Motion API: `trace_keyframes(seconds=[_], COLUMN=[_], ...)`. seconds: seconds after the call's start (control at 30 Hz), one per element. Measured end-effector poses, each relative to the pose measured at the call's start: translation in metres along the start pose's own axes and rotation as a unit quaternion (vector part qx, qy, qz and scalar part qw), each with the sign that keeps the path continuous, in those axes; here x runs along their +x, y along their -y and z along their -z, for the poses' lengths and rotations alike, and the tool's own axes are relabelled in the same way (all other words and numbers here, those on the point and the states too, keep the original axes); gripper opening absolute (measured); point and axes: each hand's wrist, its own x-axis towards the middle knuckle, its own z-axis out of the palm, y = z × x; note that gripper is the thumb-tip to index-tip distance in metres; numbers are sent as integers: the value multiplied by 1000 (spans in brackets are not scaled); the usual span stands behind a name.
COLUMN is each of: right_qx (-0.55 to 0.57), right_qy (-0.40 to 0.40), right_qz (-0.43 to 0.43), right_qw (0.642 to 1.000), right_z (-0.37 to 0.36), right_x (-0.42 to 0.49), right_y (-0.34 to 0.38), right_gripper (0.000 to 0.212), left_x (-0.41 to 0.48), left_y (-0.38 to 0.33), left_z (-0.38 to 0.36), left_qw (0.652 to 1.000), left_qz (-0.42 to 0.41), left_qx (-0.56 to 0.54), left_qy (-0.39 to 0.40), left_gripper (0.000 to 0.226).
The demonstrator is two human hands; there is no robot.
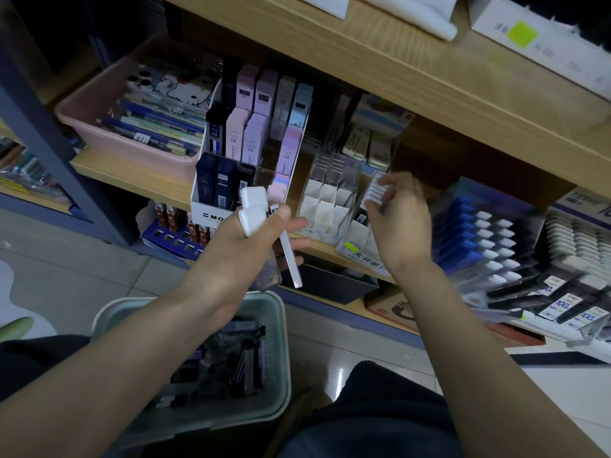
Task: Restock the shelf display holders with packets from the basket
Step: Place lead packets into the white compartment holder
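My left hand (261, 231) grips several slim white packets (253, 206) in front of the shelf; one long packet (292, 259) hangs down from it. To the right, my right hand (398, 211) pinches a small stack of white packets (375, 193) beside the clear display holder (330, 193), whose white divided slots look mostly bare. A white holder (211, 213) of lead cases, pink, lilac and dark blue, stands to the left of it. Below, the pale green basket (281, 325) holds several dark packets (231, 358).
A pink bin (99, 127) of pens and phone cases sits at the shelf's left. The wooden shelf above (363, 61) overhangs the holders. Blue and black packet displays (479, 239) fill the lower right. My knees are by the basket on the tiled floor (66, 276).
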Motion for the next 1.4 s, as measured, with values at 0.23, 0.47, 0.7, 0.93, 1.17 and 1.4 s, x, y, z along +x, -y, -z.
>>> trace_keyframes(seconds=[0.23, 0.47, 0.7, 0.93, 1.17, 1.4], right_qx=[371, 438, 392, 417, 319, 288], right_qy=[276, 384, 305, 108, 20, -58], right_qz=[-53, -45, -57, -48, 22, 108], right_qw=[885, 812, 866, 901, 947, 950], right_z=[2, 4, -4, -11, -19, -29], right_x=[-37, -44, -40, -24, -10, 0], right_y=[67, 81, 91, 98, 90, 101], right_gripper=[12, 12, 20, 18, 16, 8], left_x=[-2, -2, -1, 1, 9, 12], left_y=[-5, -8, -16, -28, -28, -30], left_z=[3, 14, 31, 57, 70, 67], left_qw=[998, 993, 991, 989, 990, 987], left_qz=[-61, -91, -40, 12, 56, 31], left_qx=[23, 49, 24, -9, -29, -79], left_qy=[-22, -51, -127, -145, -125, -136], left_gripper=[23, 13, 14, 18, 14, 9])
